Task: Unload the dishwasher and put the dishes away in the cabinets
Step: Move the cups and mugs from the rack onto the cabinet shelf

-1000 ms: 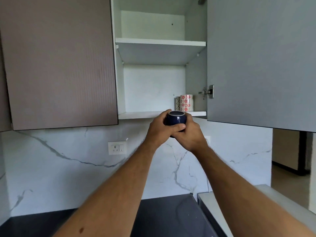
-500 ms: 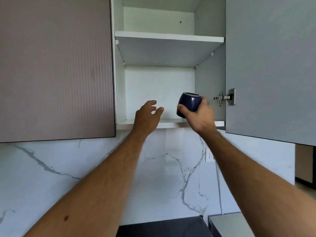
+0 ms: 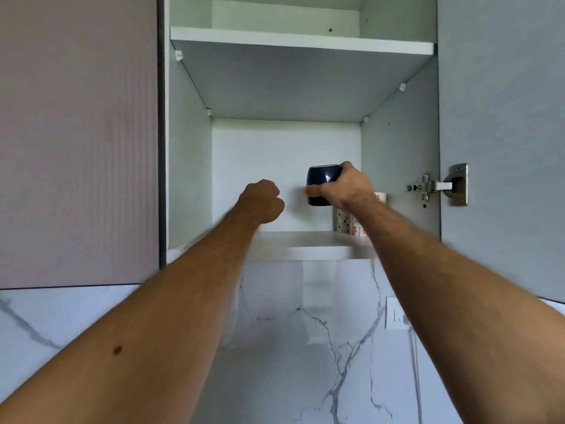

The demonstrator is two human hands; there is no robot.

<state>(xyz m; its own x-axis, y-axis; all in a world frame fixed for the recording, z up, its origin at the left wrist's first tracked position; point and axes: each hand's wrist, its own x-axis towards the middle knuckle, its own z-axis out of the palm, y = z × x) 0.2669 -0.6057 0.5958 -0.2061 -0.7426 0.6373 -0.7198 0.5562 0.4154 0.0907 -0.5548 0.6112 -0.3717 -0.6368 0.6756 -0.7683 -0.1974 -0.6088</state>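
My right hand (image 3: 344, 188) has carried the blue cup (image 3: 322, 185) deeper into the open cabinet (image 3: 189, 166) since half a second ago, and the cup has come back close to upright after its tilt. My left hand (image 3: 263, 203), which was spread open then, has curled into a loose fist and holds nothing. The right grip is clamped on the cup: thumb under its lower edge, fingers over the far side, so the cup hangs in the air above the lower shelf (image 3: 305, 241), not touching it. Just beneath and behind my right wrist stand two patterned mugs (image 3: 351, 221) at the back right of that shelf, one with dark marks, one with red flowers, partly hidden by my arm. The upper shelf (image 3: 299, 41) sits higher up. The cabinet door (image 3: 501, 133) is swung open on my right, its metal hinge (image 3: 440, 186) showing. A closed door (image 3: 76, 142) is to my left, marble wall (image 3: 290, 347) below.
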